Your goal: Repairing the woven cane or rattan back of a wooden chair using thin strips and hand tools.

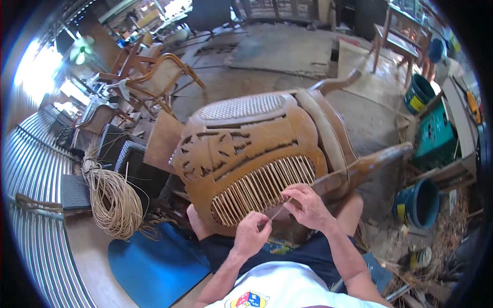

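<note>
A brown carved wooden chair lies tipped over across my lap, its legs pointing right. Its backrest has two oval openings: the far one holds a woven cane panel, the near one a row of parallel cane strands. A thin cane strand runs taut between my hands, just over the near opening's edge. My left hand pinches its lower end, fingers closed. The other end is pinched by my right hand, by the right part of the strand row. The fingertips partly hide the strand's ends.
To the left hangs a coil of cane, above a blue sheet. Rattan armchairs stand at the back left. On the right are dark buckets, a green crate and cane scraps. A wooden chair stands far right.
</note>
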`<action>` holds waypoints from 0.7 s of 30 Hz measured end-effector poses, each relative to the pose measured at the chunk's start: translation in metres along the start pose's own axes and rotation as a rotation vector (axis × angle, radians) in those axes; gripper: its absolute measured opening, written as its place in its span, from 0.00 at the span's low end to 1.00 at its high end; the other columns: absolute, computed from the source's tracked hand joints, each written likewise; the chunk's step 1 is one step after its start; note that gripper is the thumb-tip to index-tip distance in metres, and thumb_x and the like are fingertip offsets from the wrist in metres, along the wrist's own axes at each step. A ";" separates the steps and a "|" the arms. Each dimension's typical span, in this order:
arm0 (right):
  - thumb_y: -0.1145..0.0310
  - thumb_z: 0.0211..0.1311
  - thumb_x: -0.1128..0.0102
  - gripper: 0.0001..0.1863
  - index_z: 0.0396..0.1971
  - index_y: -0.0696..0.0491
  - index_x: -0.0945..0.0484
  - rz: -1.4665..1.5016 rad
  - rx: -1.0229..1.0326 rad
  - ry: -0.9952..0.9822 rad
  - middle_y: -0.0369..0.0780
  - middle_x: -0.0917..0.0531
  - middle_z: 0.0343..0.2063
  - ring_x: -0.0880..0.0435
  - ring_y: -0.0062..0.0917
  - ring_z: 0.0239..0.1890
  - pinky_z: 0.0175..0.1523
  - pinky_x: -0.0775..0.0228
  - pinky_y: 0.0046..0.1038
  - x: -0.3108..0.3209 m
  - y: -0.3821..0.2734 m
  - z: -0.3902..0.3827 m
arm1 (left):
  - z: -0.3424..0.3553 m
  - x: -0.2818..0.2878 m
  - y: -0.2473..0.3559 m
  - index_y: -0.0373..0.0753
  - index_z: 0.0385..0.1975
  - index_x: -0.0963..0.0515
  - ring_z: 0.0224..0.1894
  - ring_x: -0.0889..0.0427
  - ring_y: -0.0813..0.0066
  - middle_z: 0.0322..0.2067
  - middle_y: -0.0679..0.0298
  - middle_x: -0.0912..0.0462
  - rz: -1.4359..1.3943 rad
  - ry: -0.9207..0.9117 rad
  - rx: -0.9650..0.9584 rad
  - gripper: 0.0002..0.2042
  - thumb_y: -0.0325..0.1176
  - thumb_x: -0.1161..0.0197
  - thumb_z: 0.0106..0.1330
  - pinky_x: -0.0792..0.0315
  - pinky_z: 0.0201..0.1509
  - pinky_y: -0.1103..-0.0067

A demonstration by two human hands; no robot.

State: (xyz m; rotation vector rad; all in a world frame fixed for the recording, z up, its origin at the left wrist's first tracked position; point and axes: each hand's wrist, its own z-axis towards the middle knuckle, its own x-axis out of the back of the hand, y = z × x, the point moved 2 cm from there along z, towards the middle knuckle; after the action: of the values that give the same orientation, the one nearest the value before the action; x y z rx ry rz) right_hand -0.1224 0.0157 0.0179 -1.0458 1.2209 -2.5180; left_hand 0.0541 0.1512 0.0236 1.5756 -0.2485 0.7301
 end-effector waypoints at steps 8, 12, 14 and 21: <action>0.73 0.68 0.36 0.08 0.45 0.56 0.19 -0.159 -0.329 0.507 0.44 0.17 0.43 0.18 0.36 0.47 0.55 0.26 0.35 0.084 0.074 0.023 | 0.015 0.013 -0.047 0.32 0.38 0.16 0.28 0.23 0.87 0.26 0.69 0.16 -0.105 0.028 0.233 0.08 0.32 0.32 0.72 0.28 0.31 0.85; 0.69 0.74 0.40 0.08 0.46 0.56 0.20 -0.389 -0.452 0.593 0.44 0.18 0.42 0.18 0.36 0.46 0.55 0.26 0.34 0.129 0.143 0.028 | 0.026 0.020 -0.055 0.34 0.38 0.16 0.25 0.22 0.90 0.25 0.70 0.14 -0.246 -0.060 0.344 0.07 0.32 0.32 0.72 0.29 0.28 0.87; 0.67 0.75 0.42 0.10 0.48 0.57 0.20 -0.448 -0.435 0.586 0.44 0.18 0.43 0.19 0.37 0.48 0.56 0.27 0.35 0.136 0.167 0.043 | 0.028 0.022 -0.059 0.34 0.38 0.15 0.26 0.21 0.90 0.25 0.69 0.14 -0.332 -0.082 0.403 0.07 0.32 0.32 0.72 0.30 0.27 0.88; 0.59 0.82 0.55 0.21 0.60 0.59 0.26 -0.591 -0.442 0.497 0.48 0.21 0.53 0.24 0.43 0.58 0.66 0.34 0.40 0.119 0.206 0.059 | 0.029 0.024 -0.056 0.31 0.34 0.15 0.26 0.18 0.88 0.24 0.66 0.13 -0.276 -0.090 0.489 0.09 0.32 0.28 0.68 0.24 0.30 0.86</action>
State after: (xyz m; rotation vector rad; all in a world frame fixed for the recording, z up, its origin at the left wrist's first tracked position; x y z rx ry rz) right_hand -0.2048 -0.2056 -0.0472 -1.0067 1.9079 -3.1791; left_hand 0.1127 0.1385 -0.0072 2.0592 0.0936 0.5252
